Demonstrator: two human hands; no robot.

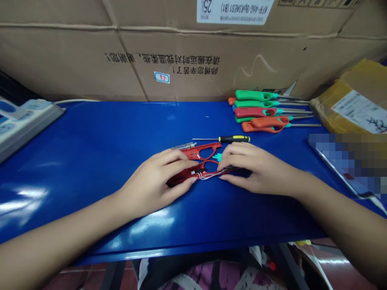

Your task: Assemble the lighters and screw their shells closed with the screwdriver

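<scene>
My left hand (163,177) is closed around the handle end of an opened red lighter shell half (198,164), which lies low over the table. Inside it show a small black-and-white part (198,172) and white wires (208,175). At the front end of the same half, my right hand (250,165) pinches with thumb and fingers; its fingertips partly hide a thin dark rod or wire there. Just behind lies the other red shell half (205,152), with a clear fuel tank (184,146) beside it. A turquoise nozzle piece (217,157) sits by my right fingertips.
A black-and-yellow screwdriver (234,139) lies behind my hands. Several long-necked lighters (256,112) are piled at the back right, near a taped parcel (353,96) and a phone-like device (341,173). A power strip (30,117) stands left; a large carton (169,48) walls the back.
</scene>
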